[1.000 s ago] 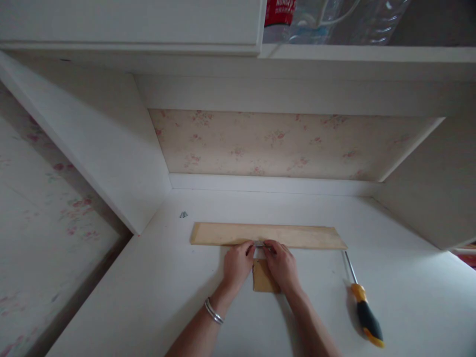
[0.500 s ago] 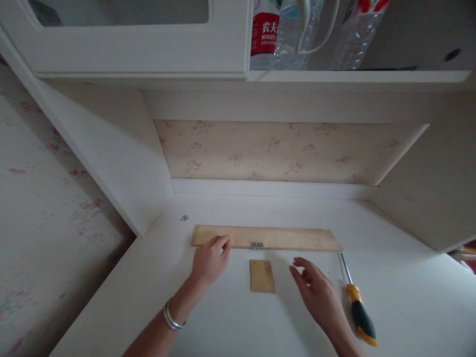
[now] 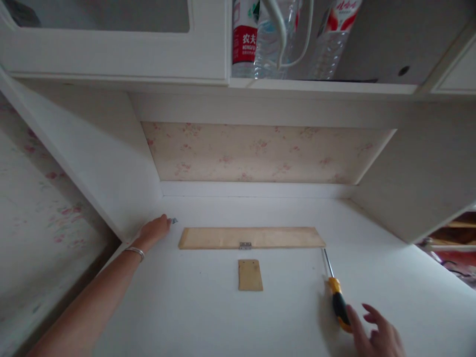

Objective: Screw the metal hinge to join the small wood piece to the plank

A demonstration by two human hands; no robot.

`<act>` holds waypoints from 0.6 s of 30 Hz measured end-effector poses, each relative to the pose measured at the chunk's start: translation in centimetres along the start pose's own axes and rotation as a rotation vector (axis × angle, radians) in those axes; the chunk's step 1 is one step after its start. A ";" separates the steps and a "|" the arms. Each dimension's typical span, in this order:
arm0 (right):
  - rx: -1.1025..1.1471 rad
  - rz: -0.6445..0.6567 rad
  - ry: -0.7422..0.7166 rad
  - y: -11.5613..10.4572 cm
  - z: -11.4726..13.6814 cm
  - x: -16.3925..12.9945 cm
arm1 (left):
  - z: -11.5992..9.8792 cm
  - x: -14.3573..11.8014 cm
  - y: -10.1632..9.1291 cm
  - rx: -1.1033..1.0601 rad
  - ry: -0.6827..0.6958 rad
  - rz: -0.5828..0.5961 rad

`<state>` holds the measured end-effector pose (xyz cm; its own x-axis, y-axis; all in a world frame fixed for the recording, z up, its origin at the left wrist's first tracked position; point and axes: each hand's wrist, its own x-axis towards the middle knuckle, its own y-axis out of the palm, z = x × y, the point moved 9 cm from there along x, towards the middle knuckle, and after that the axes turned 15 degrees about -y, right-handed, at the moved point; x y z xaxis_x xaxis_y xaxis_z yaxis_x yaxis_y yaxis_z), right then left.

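Note:
My left hand [image 3: 155, 229], with a bracelet at the wrist, reaches to the far left of the white desk. Its fingertips are drawn together at a few small metal screws [image 3: 174, 220]; whether one is pinched is hidden. At the lower right, my right hand [image 3: 375, 329] has its fingers apart, beside the butt of a yellow-and-black screwdriver [image 3: 337, 300]. The screwdriver's tip lies by the right end of a long thin wooden board [image 3: 211, 238]. A small metal hinge [image 3: 245, 245] sits at the board's near edge. Below it lies a small wooden plate [image 3: 250, 275].
White side panels [image 3: 100, 148] rise left and right of the desk [image 3: 208, 317]. Overhead, a cabinet shelf [image 3: 327, 88] holds plastic bottles [image 3: 244, 44] and a white cable [image 3: 280, 29]. Floral wallpaper [image 3: 238, 153] shows at the back.
My left hand has moved from above the board leftward to the screws. My right hand has moved right and nearer, to the screwdriver's handle. The camera view has shifted slightly right.

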<state>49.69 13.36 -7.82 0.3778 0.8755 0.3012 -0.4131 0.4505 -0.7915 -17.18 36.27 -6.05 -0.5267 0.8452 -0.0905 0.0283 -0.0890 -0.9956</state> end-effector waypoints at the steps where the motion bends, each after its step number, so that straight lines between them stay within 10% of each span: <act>1: -0.001 0.002 -0.027 0.3 0.3 0.3 | -0.5 0.1 0.3 0.012 0.023 0.003; 8: -0.100 0.079 -0.184 2.7 1.8 1.8 | -2.2 0.4 1.5 0.073 0.137 -0.005; 18: -0.240 0.373 -0.051 5.5 2.3 2.6 | -1.4 1.7 2.6 0.037 0.057 0.073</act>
<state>46.47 18.57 -10.16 0.1952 0.9807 -0.0067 -0.3073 0.0546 -0.9500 -16.85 38.22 -8.87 -0.4751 0.8644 -0.1647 0.0325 -0.1697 -0.9850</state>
